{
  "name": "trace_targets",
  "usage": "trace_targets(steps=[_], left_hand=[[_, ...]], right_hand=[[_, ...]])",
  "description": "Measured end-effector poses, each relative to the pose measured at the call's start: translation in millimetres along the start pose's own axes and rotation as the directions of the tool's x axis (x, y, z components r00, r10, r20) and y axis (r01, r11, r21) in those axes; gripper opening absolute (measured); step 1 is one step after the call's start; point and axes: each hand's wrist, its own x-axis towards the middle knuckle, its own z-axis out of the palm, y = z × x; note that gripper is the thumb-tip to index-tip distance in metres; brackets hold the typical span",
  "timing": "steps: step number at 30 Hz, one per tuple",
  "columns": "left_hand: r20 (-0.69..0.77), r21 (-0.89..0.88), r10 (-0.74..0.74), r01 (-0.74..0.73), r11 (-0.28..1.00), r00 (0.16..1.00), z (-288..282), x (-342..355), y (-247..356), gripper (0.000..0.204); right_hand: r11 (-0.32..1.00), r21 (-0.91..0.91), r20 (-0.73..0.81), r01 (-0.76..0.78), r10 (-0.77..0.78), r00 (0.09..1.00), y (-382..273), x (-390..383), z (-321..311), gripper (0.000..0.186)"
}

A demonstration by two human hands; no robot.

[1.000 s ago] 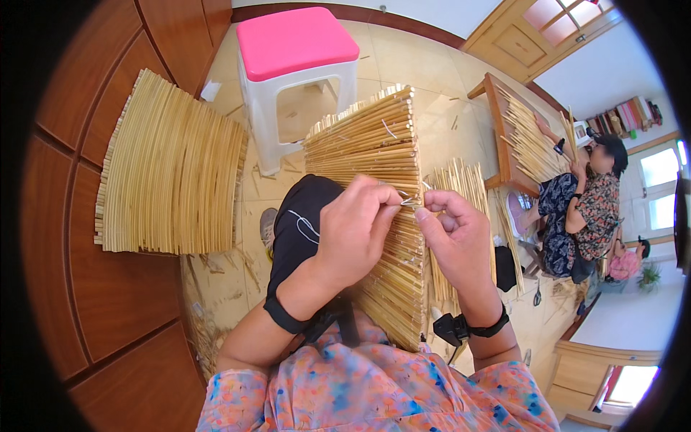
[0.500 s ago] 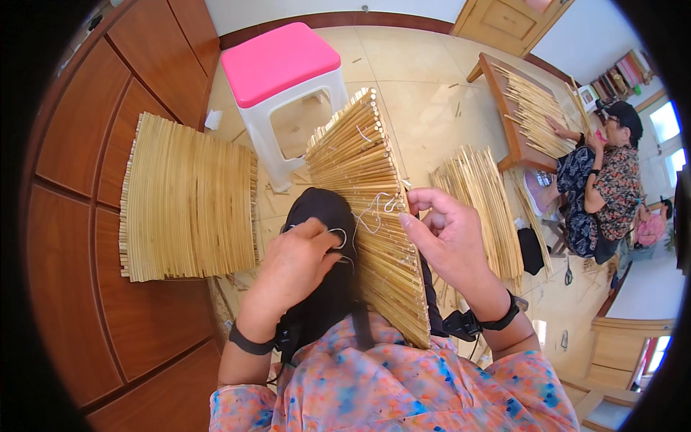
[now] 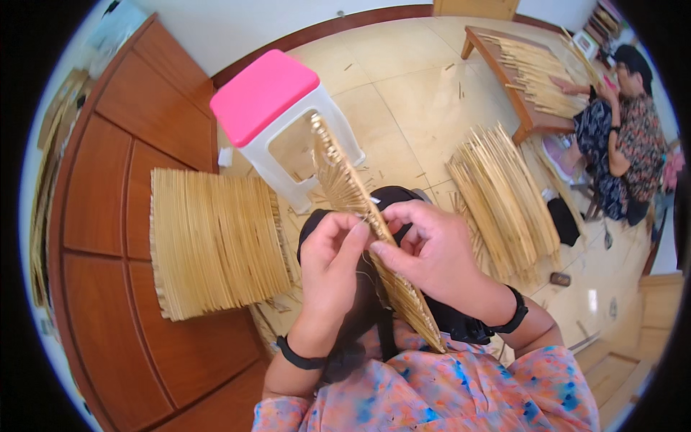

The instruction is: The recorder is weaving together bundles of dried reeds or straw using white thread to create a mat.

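Observation:
A mat of thin straw-coloured stalks [image 3: 338, 176] stands on edge across my dark-clad lap, its narrow end row facing up. On its left side, my left hand [image 3: 327, 252] pinches close against the edge. A fine pale thread [image 3: 365, 273] trails below those fingers, and their tips are partly hidden. From the other side, my right hand [image 3: 432, 245] grips the same edge between thumb and fingers. Both hands almost meet across the mat's upper edge.
A stitched stalk mat [image 3: 219, 241] leans by the brown cabinet [image 3: 93, 309] on the left. Beyond stands a white stool with a pink top [image 3: 266, 93]. Loose stalks [image 3: 500, 201] lie on the floor at right. A person [image 3: 637, 137] sits at a low wooden table [image 3: 529, 119].
My left hand has moved right, from drawing out the white thread to the mat's edge. The mat has turned from showing its broad face to nearly edge-on. The view has shifted.

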Motion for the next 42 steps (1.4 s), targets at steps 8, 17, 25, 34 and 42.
trace_targets(steps=[8,17,25,34,42], left_hand=[[0.226,-0.204,-0.096,0.144,0.968,0.969,-16.8,1.6,15.1,0.009],[0.193,-0.166,0.062,-0.030,0.986,0.979,-17.5,-1.1,-0.5,0.010],[0.065,0.417,0.399,-0.388,0.822,0.915,-9.5,9.3,13.0,0.018],[0.207,0.526,0.511,-0.535,0.660,0.834,-8.8,20.1,11.3,0.013],[0.245,0.602,0.572,-0.585,0.543,0.783,-6.0,21.1,14.0,0.010]], right_hand=[[0.993,0.039,-0.054,0.115,-0.113,0.992,12.0,-7.9,3.8,0.033],[0.991,0.071,-0.028,0.112,-0.110,0.994,9.5,5.6,3.1,0.026],[0.997,0.022,0.007,0.069,-0.069,0.998,0.3,10.0,-6.7,0.018],[0.993,0.015,0.091,-0.119,0.117,0.989,-16.1,24.6,-15.0,0.025],[0.984,-0.153,0.058,-0.087,0.096,0.994,-16.0,27.1,-2.8,0.021]])
